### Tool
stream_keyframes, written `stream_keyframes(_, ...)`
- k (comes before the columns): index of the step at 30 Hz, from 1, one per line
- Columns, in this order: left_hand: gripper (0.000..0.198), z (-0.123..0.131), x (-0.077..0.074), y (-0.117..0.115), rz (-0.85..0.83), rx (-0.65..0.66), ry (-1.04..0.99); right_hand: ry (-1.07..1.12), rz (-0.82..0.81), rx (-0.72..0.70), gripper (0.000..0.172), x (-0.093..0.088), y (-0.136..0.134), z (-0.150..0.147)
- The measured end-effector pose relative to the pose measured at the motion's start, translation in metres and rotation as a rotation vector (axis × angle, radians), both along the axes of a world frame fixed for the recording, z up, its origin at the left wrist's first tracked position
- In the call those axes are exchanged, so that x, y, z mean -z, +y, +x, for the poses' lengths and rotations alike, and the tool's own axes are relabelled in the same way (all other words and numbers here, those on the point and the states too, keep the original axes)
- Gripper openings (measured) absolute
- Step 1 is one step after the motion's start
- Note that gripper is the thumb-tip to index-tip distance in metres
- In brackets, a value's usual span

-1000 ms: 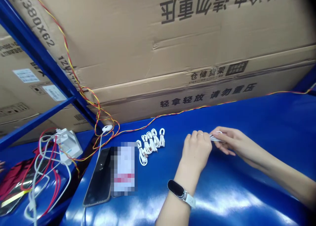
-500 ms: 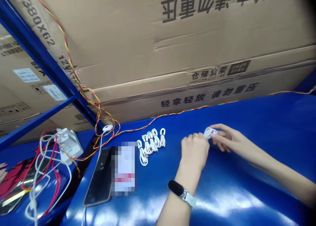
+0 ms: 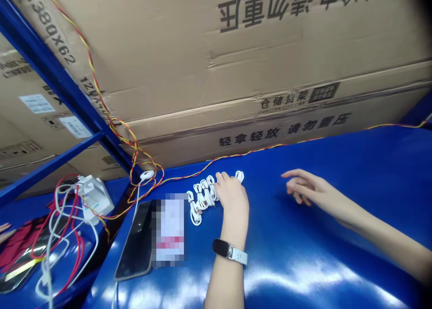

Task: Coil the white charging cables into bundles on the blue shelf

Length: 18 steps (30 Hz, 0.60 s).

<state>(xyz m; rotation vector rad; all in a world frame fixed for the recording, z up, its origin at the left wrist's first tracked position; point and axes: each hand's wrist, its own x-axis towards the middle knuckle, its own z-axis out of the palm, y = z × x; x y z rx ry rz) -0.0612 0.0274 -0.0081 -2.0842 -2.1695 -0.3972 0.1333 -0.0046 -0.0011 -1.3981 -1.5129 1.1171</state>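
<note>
A white charger [image 3: 95, 200] and a tangle of white and red leads [image 3: 76, 237] sit on a blue shelf [image 3: 111, 187] at far left, another person's fingers [image 3: 4, 231] just entering the frame beside them. On the blue table [image 3: 354, 174], a black phone [image 3: 135, 239] lies next to a pixel-blurred white card [image 3: 170, 230], while a red-and-yellow twisted wire [image 3: 216, 161] runs along the table's back edge beneath stacked cardboard boxes [image 3: 236, 61]. Just right of the card, a row of white cable coils [image 3: 202, 198] lies close together, with one more coil [image 3: 240, 176] showing beyond the left hand [image 3: 231, 198]. That hand rests palm down at the row's right end, fingers together and gently curved; whether it pinches a coil cannot be told. The right hand [image 3: 300, 186] hangs well apart, over the table to the right, fingers loosely spread and holding nothing. The coils look light and soft, likely to spring loose or slide on the glossy top, so the bunched middle of a coil appears a surer hold than a loose end.
</note>
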Motion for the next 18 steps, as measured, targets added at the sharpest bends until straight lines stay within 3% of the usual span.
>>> stream_keyframes(13,0.035,-0.013,0.002,0.003,0.151,-0.07,0.011,-0.009,-0.006,-0.032,0.035,-0.002,-0.002,0.0)
stream_keyframes(16,0.036,-0.008,0.001,0.001,0.178,0.01,-0.001,-0.028,0.015,-0.032,0.034,0.001,-0.001,0.001)
stream_keyframes(18,0.035,0.0,0.003,-0.001,0.187,0.151,-0.032,-0.069,0.039,-0.033,0.033,0.004,0.001,0.001)
